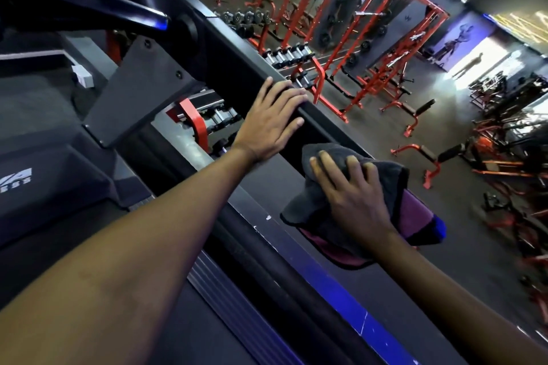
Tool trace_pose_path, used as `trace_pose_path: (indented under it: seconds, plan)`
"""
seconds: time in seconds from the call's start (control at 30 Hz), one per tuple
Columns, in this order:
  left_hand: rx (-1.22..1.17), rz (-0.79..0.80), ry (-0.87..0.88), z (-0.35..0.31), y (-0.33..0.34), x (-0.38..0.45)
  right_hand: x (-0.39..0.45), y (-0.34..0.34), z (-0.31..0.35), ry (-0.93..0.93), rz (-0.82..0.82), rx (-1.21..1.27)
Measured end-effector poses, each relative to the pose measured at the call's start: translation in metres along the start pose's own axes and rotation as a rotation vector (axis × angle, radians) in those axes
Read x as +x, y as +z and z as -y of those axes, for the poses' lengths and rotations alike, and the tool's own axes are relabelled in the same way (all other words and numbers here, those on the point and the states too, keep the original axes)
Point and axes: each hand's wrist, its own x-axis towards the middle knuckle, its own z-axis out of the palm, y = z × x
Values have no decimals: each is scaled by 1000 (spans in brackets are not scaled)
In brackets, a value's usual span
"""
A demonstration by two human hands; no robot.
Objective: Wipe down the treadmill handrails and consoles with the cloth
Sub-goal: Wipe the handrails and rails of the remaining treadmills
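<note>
On the long black padded treadmill handrail (317,121), the left hand (271,124) lies flat with straight fingers over its top edge. Just beside it, the right hand (353,195) presses spread fingers on a crumpled dark grey cloth (308,201), seemingly purple underneath, lying against the rail's side. Red steel weight racks (382,47) stand beyond

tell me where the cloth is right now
In the head view, right of centre: the cloth is draped over the handrail, under the right hand, just below the left hand.
</note>
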Motion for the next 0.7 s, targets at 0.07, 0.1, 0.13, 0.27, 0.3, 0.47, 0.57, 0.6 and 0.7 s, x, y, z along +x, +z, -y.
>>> trace_pose_path:
  seconds: [0.07,0.1,0.13,0.27,0.3,0.47,0.57,0.6,0.7]
  plan:
    - [8,-8,5,1,-1,1,-20,-6,-7,-6,2,10]
    - [9,-11,3,0,0,1,-26,-10,-9,10,2,18]
    - [11,-14,-4,-1,0,0,-28,-12,-10,38,2,22]
    - [21,-11,-45,-6,2,1,-8,-8,-1,123,-14,-10]
    - [27,-12,-47,-7,3,0,-7,-5,4,109,-12,-23]
    - [39,-43,-33,-5,2,0,-46,1,4,-26,20,1]
    - [36,-43,-56,-7,3,-1,-59,-8,-5,18,0,1]
    - [31,-37,-68,-8,3,-1,-56,-9,-6,60,-12,-3]
    - [23,-16,-79,-9,2,1,-44,-5,2,172,-26,-33]
